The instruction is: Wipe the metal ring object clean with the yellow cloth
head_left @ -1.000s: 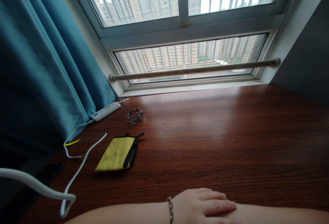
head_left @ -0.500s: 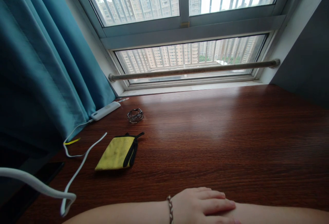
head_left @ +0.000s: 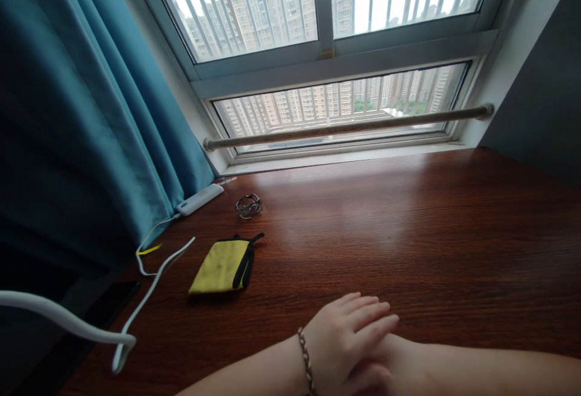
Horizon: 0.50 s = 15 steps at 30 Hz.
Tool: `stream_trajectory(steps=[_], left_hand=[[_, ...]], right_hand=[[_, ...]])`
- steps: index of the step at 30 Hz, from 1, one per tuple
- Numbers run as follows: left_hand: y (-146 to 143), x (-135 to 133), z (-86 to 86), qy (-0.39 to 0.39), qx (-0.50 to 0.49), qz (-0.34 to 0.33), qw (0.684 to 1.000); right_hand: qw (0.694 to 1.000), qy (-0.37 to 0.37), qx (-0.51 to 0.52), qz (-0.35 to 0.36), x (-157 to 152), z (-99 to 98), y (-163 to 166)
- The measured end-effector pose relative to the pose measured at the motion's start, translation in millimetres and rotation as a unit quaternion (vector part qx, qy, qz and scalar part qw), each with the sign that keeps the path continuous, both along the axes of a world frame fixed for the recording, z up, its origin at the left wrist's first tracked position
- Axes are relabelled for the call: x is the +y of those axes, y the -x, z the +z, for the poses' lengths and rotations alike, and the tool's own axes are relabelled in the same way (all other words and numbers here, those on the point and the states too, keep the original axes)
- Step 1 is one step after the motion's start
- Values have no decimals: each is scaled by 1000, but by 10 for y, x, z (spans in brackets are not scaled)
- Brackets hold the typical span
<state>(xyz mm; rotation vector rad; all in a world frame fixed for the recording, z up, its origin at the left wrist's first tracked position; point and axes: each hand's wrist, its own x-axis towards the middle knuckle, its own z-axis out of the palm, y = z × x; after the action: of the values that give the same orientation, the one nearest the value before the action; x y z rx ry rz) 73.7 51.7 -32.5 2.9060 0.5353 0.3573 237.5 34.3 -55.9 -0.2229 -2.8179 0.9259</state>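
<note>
My left hand [head_left: 347, 332] lies across my right wrist, its fingers stretched out and pointing right. A braided bracelet [head_left: 305, 356] circles my left wrist. My right hand [head_left: 388, 350] is mostly hidden under the left one, and its fingers cannot be made out. No object shows in the left hand. Beyond the hands, to the left, a folded yellow cloth [head_left: 220, 266] with black edging and a black loop lies on the brown wooden surface [head_left: 431, 232]. Behind the cloth sits a metal openwork ring-shaped piece [head_left: 249, 206].
A white oblong device [head_left: 200, 199] with a thin cable lies by the blue curtain [head_left: 149, 141]. A thick white cord [head_left: 68, 320] bends up at the left, near a yellow strip [head_left: 149, 249]. A rail [head_left: 349, 128] spans the window at the back.
Both hands have risen in the view, away from the bottom edge. The left fingers have lifted and tilted upward over the right wrist. The view has shifted slightly; the objects stay put.
</note>
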Motion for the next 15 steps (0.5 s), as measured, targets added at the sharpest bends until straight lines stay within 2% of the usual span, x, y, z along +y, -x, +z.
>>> stream_trajectory(steps=[2, 3, 6, 8, 11, 14, 15], left_hand=[[80, 70, 49, -64, -7, 114, 991], [143, 117, 66, -82, -1, 188, 979], [423, 265, 90, -108, 34, 371, 922], [658, 333, 82, -118, 79, 478, 867], [1004, 369, 28, -115, 153, 605, 773], [1288, 393, -40, -82, 208, 689, 690], [1365, 411, -54, -63, 219, 699, 678]], right_hand=[[999, -17, -26, 24, 53, 208, 64], [993, -42, -91, 61, 67, 311, 95], [975, -110, -172, 88, 60, 504, 134], [971, -145, -167, 86, 32, 501, 108], [972, -184, -123, 76, -9, 371, 43], [972, -204, -87, 73, -29, 240, 1], [974, -207, -65, 67, -30, 209, -7]])
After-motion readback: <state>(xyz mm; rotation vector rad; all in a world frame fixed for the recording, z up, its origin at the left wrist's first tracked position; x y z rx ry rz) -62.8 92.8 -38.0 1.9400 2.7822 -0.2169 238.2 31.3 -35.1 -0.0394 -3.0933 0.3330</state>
